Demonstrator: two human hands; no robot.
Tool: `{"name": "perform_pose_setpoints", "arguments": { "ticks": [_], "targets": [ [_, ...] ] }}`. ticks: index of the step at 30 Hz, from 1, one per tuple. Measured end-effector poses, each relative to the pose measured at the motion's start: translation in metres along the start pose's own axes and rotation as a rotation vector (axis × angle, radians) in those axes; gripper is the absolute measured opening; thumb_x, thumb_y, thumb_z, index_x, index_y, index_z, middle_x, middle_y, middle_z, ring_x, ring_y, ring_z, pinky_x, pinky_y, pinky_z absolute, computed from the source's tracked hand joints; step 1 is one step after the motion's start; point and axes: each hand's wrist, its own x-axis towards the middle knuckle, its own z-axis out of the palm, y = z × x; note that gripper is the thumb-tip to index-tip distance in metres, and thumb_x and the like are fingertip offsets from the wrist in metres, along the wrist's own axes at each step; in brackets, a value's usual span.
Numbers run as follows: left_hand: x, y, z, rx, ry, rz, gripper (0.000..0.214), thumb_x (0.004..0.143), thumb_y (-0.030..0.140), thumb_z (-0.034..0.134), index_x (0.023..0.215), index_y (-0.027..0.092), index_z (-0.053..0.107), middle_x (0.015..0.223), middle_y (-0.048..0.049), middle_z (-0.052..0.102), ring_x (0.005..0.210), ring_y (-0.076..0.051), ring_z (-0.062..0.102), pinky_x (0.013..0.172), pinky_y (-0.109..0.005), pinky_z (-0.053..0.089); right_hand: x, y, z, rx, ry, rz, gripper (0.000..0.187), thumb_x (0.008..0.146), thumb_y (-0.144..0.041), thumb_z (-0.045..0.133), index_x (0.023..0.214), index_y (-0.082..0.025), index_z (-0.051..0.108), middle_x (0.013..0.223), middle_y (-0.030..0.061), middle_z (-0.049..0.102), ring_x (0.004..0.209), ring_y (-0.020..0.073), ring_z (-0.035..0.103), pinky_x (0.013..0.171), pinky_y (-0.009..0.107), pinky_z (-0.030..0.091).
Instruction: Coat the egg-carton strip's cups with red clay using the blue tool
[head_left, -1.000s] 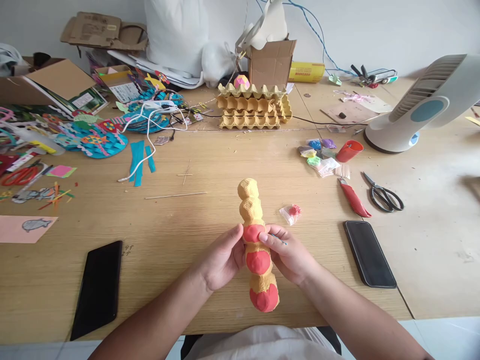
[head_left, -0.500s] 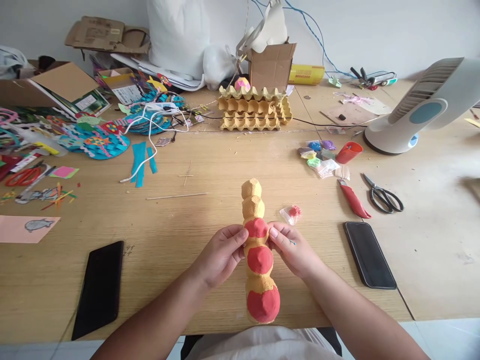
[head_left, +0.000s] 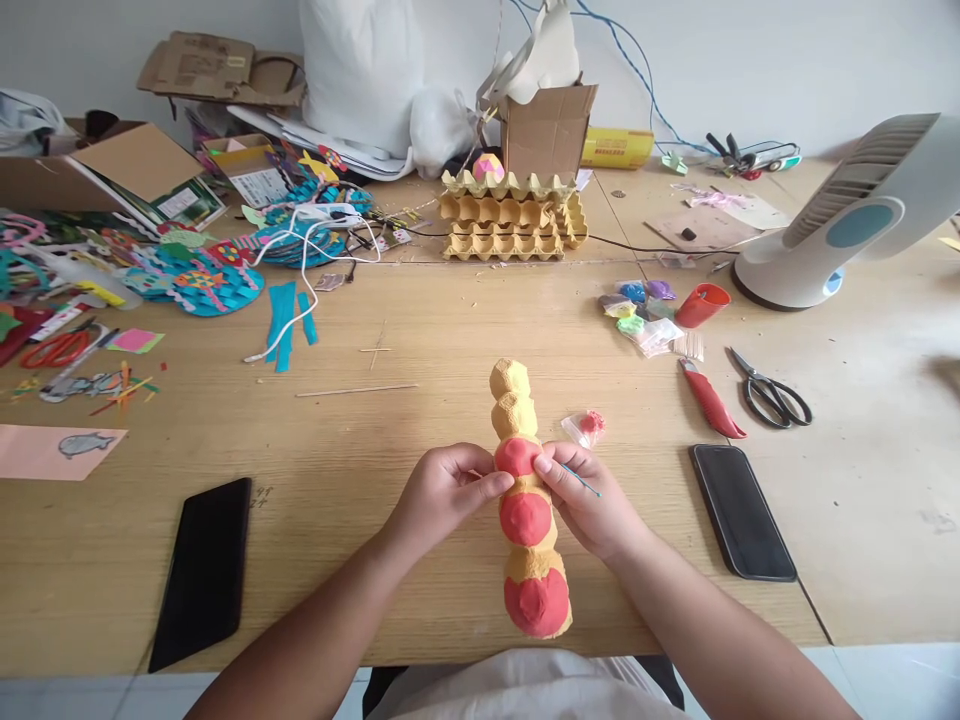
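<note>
A strip cut from an egg carton [head_left: 514, 414], bumps upward, is held above the near edge of the table between both hands. Red clay covers three of its bumps; the far two are bare yellow-brown. My left hand [head_left: 442, 500] is closed on the strip's left side, thumb lying beside the middle red bump. My right hand [head_left: 596, 505] grips the right side, with its thumb on that bump's edge. A thin blue stick [head_left: 583, 481] also sits in my right hand, pointing down to the right. A small plastic bag with red clay [head_left: 591, 424] lies just beyond.
To the right are black-handled scissors [head_left: 772, 390], a red utility knife [head_left: 712, 400], a phone [head_left: 742, 512], a red cup [head_left: 703, 304] and bagged clay [head_left: 637, 315]. A dark tablet [head_left: 201, 570] lies left. Egg cartons [head_left: 510, 215] and a white fan [head_left: 847, 220] stand at the back.
The strip has tilted slightly, its near end swinging right. My left thumb has moved down along the red bump, and more of the blue stick shows at my right hand.
</note>
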Motion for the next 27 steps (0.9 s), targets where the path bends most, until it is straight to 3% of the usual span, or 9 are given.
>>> {"name": "perform_pose_setpoints", "arguments": {
  "ticks": [9, 19, 22, 27],
  "targets": [
    [-0.0017, 0.0070, 0.0031, 0.126, 0.083, 0.082, 0.019, 0.078, 0.036, 0.082, 0.075, 0.017, 0.077, 0.072, -0.0051, 0.073, 0.067, -0.018, 0.063, 0.061, -0.026, 0.046, 0.0005, 0.0030, 0.0016, -0.106, -0.024, -0.052, 0.036, 0.082, -0.051, 0.080, 0.072, -0.019, 0.069, 0.064, -0.0025, 0.057, 0.062, 0.0126, 0.047, 0.063, 0.029, 0.038],
    [-0.0013, 0.0077, 0.0014, 0.126, 0.064, 0.032, 0.024, 0.078, 0.039, 0.081, 0.075, 0.017, 0.073, 0.072, -0.0039, 0.071, 0.066, -0.017, 0.062, 0.061, -0.026, 0.046, 0.0011, 0.0072, 0.0010, -0.017, -0.052, -0.020, 0.033, 0.082, -0.047, 0.082, 0.072, -0.018, 0.069, 0.065, -0.0026, 0.059, 0.063, 0.0119, 0.049, 0.063, 0.027, 0.038],
    [-0.0003, 0.0046, -0.0023, 0.066, 0.046, 0.013, 0.026, 0.076, 0.040, 0.083, 0.076, 0.016, 0.073, 0.071, -0.0032, 0.069, 0.067, -0.017, 0.060, 0.062, -0.026, 0.045, 0.0014, 0.0074, 0.0020, 0.069, -0.057, 0.028, 0.033, 0.080, -0.047, 0.083, 0.072, -0.018, 0.069, 0.065, -0.0023, 0.061, 0.062, 0.0117, 0.050, 0.063, 0.027, 0.039],
    [0.0026, 0.0000, -0.0040, -0.250, -0.117, -0.015, 0.029, 0.083, 0.044, 0.077, 0.086, 0.015, 0.078, 0.085, -0.0077, 0.074, 0.083, -0.021, 0.065, 0.078, -0.032, 0.049, 0.0023, 0.0066, 0.0037, 0.187, -0.086, 0.106, 0.034, 0.080, -0.050, 0.083, 0.076, -0.018, 0.071, 0.067, -0.0002, 0.065, 0.061, 0.0126, 0.055, 0.061, 0.027, 0.042]
  ]
}}
